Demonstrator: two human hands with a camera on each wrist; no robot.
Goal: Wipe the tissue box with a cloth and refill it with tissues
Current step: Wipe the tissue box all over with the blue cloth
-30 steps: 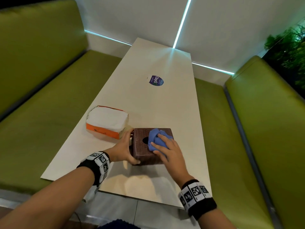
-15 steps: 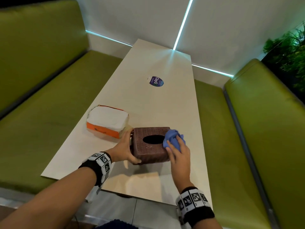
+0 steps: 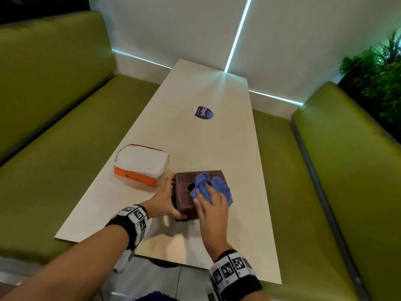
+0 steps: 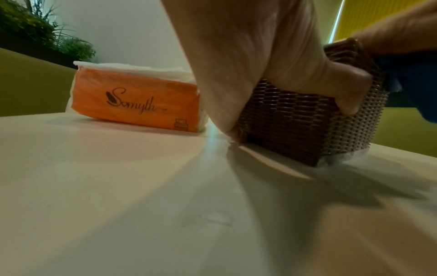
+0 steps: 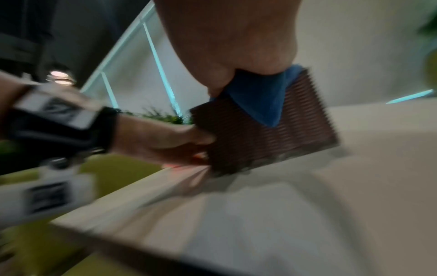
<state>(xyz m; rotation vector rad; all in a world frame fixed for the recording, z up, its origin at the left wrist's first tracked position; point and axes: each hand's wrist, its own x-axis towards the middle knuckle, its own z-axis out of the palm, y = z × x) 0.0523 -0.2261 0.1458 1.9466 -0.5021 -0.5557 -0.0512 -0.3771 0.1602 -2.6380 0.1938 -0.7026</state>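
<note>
Left hand grips the tissue box from its left side: thumb curled round the near-left corner, palm flat against the side wall, the other fingers hidden behind the box. In the left wrist view the thumb presses into the woven wall of the box. Right hand lies on top of the box with fingers fairly straight, pressing a bunched blue cloth down onto the lid; it presses the cloth rather than clenching it. The cloth covers the right half of the lid and part of the dark oval slot, and a fold hangs over the near-right edge. The right wrist view is motion-blurred but shows the cloth trapped between palm and box top, one corner drooping down the box's front wall.

The box is brown, woven texture, and sits on the pale table near the table's near end. Just left of the box, almost touching the left hand, lies a soft pack of tissues, white on top with an orange band; the left wrist view reads "Somyth" on the orange side. Beyond the box, mid-table, there is a round purple sticker. Green benches flank the table on both sides. Both wrists carry black bands with white marker tags.
</note>
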